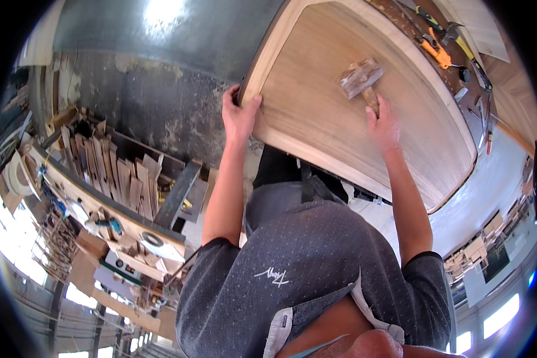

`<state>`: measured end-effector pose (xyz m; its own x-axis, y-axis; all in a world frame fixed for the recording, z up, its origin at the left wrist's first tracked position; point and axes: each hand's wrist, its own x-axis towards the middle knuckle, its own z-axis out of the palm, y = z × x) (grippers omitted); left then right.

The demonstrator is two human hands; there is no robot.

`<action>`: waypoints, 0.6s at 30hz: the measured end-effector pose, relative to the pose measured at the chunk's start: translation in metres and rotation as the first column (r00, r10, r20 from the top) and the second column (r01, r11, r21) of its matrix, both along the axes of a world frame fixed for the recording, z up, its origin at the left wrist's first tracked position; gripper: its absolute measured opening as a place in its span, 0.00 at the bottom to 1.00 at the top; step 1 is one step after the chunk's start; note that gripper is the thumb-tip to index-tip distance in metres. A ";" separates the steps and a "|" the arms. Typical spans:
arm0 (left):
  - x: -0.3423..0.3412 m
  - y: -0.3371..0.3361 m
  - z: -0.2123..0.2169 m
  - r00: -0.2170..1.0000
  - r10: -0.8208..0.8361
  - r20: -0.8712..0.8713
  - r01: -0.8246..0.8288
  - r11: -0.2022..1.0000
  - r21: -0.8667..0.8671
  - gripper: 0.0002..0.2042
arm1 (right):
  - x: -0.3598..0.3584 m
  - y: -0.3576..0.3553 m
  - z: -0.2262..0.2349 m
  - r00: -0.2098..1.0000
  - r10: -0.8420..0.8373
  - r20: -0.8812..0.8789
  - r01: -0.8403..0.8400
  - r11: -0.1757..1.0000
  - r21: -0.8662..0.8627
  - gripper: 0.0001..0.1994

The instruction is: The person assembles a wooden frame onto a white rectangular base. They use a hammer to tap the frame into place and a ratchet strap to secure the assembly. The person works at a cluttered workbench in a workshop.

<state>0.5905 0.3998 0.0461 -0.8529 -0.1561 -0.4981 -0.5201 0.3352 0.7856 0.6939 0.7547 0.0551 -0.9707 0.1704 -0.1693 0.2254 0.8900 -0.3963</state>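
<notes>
A large pale wooden panel with rounded corners and a lighter raised rim lies in front of me. My left hand grips its near left edge, with the fingers curled over the rim. My right hand is on the panel's face, shut on the wooden handle of a wide flat brush. The brush's worn bristle head lies on the wood just beyond my fingers. My grey dotted shirt fills the lower middle of the view.
Beyond the panel's right rim, a bench holds hand tools, among them an orange-handled tool and a hammer. To the left stand a rack of wood offcuts and a cluttered workbench. Grey concrete floor lies between.
</notes>
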 end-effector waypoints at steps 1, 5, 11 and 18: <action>0.005 -0.001 -0.001 1.000 -0.011 -0.001 0.011 1.000 0.015 0.34 | -0.001 -0.001 0.002 1.000 0.002 -0.004 -0.002 1.000 -0.023 0.22; 0.015 -0.003 -0.018 0.999 -0.015 -0.052 0.023 0.987 0.161 0.37 | -0.008 -0.005 0.010 1.000 -0.018 -0.007 0.017 0.997 -0.074 0.21; 0.008 -0.008 -0.010 0.994 -0.113 -0.009 0.113 0.981 0.154 0.33 | -0.006 -0.007 0.010 0.999 -0.033 0.009 0.034 0.998 -0.054 0.21; 0.008 -0.004 -0.006 0.996 -0.087 -0.002 0.085 0.971 0.223 0.31 | -0.007 -0.004 0.007 0.999 0.007 -0.043 -0.009 0.999 -0.039 0.21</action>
